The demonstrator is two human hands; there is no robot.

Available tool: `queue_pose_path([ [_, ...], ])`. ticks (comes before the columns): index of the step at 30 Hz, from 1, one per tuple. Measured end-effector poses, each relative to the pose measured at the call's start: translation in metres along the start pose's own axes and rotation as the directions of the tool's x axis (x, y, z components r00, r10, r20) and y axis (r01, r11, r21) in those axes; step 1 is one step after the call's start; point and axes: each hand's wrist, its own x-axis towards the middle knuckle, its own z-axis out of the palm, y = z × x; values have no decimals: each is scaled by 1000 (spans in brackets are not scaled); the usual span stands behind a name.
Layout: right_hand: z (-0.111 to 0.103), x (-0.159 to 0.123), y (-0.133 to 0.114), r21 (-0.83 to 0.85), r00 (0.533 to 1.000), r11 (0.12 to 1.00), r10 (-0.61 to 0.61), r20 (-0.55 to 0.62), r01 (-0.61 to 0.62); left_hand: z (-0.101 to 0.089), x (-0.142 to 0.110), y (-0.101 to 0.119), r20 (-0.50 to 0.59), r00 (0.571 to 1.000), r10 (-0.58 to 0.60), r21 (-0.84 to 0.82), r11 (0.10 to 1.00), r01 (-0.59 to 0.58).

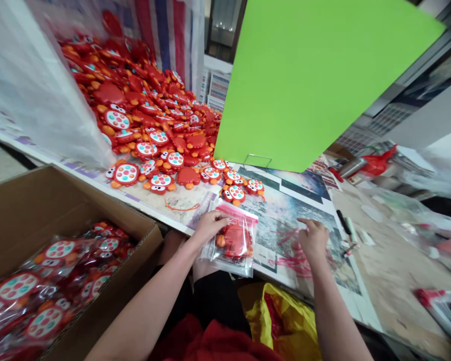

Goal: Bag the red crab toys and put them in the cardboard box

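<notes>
My left hand [209,225] pinches the top left corner of a clear zip bag [233,243] with a pink strip, which holds a red crab-shaped toy [236,239]. The bag hangs over the table's front edge. My right hand [313,238] rests fingers-down on a loose stack of empty clear bags [292,255] with pink strips, to the right of the filled bag. Its fingers are curled onto the stack.
A big heap of red crab toys [146,110] fills the back left of the table. A cardboard box [52,210] of bagged toys stands at my left. A green board [308,75] stands upright behind. Pens [344,223] lie to the right. A yellow bag [285,316] sits below.
</notes>
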Motion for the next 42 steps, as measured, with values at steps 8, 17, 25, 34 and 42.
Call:
queue_pose_path([
  [8,38,-29,-128,677,860,726,-267,436,-118,-4,-4,1,57,998,-24,-169,985,33],
  [17,29,-34,-102,759,842,543,-162,515,-360,-8,-4,8,177,963,-206,-416,870,262],
  [25,33,-38,-111,784,856,438,-63,514,-439,-12,-5,15,164,966,-202,-501,826,258],
  [34,17,-42,-124,767,879,515,-56,474,-381,-4,-7,11,70,975,-210,-465,858,218],
  [42,-48,-32,-210,812,968,539,-223,-118,223,4,-8,11,46,986,-160,-202,965,166],
])
